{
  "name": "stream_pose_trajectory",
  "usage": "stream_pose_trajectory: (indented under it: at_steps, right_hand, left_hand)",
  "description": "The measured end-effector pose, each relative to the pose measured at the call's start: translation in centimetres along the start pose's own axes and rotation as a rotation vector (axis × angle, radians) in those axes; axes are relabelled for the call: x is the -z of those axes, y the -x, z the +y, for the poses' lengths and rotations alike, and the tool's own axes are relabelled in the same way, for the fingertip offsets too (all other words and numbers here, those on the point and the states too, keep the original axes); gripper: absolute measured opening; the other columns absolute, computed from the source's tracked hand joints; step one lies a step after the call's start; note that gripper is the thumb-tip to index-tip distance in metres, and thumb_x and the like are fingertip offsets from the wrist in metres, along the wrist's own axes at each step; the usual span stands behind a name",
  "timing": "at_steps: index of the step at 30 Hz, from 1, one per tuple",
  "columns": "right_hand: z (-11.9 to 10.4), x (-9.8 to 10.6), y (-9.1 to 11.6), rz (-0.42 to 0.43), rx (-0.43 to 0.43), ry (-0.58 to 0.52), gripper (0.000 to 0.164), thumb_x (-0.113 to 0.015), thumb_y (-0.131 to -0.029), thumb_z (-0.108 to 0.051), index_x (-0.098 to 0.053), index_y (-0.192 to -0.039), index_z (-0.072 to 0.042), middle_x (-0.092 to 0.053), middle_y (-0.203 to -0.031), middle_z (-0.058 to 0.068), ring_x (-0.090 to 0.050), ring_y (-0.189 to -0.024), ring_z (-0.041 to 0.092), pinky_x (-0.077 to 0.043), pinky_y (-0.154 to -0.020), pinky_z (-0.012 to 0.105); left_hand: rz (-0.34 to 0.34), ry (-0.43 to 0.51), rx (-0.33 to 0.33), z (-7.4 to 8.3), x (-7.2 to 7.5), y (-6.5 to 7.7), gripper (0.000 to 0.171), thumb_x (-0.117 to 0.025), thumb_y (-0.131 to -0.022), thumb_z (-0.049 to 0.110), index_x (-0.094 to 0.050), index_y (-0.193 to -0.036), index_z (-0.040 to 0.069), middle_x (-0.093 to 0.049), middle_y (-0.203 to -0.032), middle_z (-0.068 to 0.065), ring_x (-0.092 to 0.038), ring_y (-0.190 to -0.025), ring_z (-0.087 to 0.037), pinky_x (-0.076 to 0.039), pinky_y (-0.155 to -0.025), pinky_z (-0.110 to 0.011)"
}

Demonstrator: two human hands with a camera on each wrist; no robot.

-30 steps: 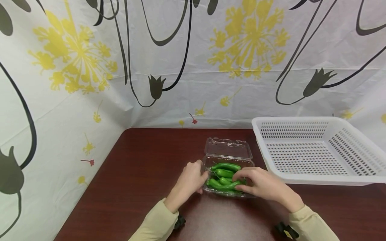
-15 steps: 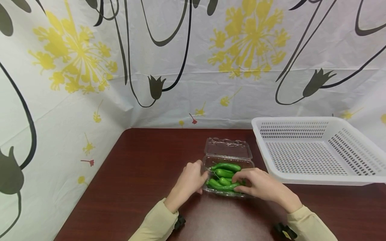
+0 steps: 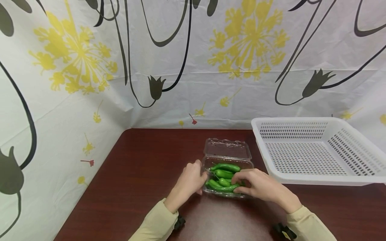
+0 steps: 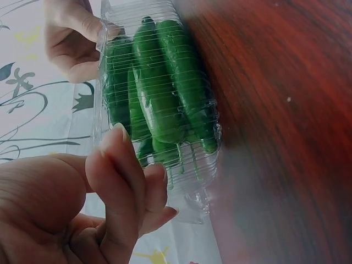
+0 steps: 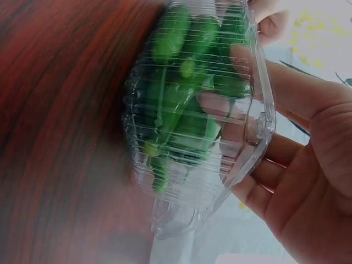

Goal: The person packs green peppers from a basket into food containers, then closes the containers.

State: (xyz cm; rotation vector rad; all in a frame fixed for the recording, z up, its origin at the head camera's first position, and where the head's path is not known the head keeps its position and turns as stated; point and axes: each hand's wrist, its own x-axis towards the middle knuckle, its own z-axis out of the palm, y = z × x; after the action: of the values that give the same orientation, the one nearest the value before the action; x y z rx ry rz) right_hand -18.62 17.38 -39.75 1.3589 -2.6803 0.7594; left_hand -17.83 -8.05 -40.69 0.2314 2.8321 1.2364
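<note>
Several green chili peppers [image 3: 225, 167] lie in a clear plastic clamshell box [image 3: 226, 195], whose lid [image 3: 227, 149] is folded back. At the box's left end, my left hand [image 3: 187, 179] holds the rim with bent fingers; the left wrist view has its fingertips right at the plastic wall. My right hand [image 3: 261, 185] reaches in over the right end. Through the clear wall in the right wrist view, its thumb and fingertips close about one green chili pepper [image 5: 231, 86]. Other peppers are partly covered by this hand in the head view.
A white perforated plastic basket [image 3: 301, 177] stands at the right, close beside the box. The dark red-brown table [image 3: 144, 160] meets a white patterned sheet [image 3: 178, 60] at its back and left edges.
My right hand has shifted very slightly left, its fingers drawing in around the peppers. My left hand and the box stay nearly where they were.
</note>
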Motion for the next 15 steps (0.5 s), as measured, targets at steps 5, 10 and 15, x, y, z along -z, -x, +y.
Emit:
stream_pose_trajectory:
  at_steps: [5,10,15]
  right_hand:
    - [0.02,-0.14,0.03,0.014,0.001,-0.004,0.013,-0.080,-0.087,-0.027,-0.072,-0.098,-0.024,-0.065,-0.096,-0.016,-0.057,-0.078,-0.002,-0.051,-0.067,0.025]
    - [0.10,-0.16,0.07,0.011,-0.002,-0.007,0.014,-0.080,-0.087,-0.027,-0.073,-0.098,-0.023,-0.064,-0.097,-0.014,-0.056,-0.077,-0.002,-0.051,-0.068,0.025]
    - [0.23,-0.14,0.07,0.003,0.010,-0.026,0.014,-0.080,-0.087,-0.027,-0.073,-0.098,-0.023,-0.064,-0.097,-0.014,-0.055,-0.077,-0.002,-0.051,-0.069,0.025]
  left_hand:
    - [0.015,-0.007,0.003,-0.02,-0.11,0.04,0.011,-0.061,-0.090,0.001,-0.052,-0.095,-0.002,-0.058,-0.067,-0.013,-0.054,-0.031,-0.011,-0.048,-0.037,-0.027]
    - [0.019,-0.013,0.026,0.04,-0.14,0.04,0.022,-0.061,-0.089,0.001,-0.052,-0.107,-0.009,-0.062,-0.074,-0.021,-0.054,-0.030,-0.012,-0.048,-0.038,-0.026]
    - [0.003,-0.025,0.054,0.04,-0.06,0.03,0.043,-0.060,-0.088,0.002,-0.047,-0.125,-0.016,-0.063,-0.078,-0.025,-0.055,-0.031,-0.012,-0.050,-0.043,-0.026]
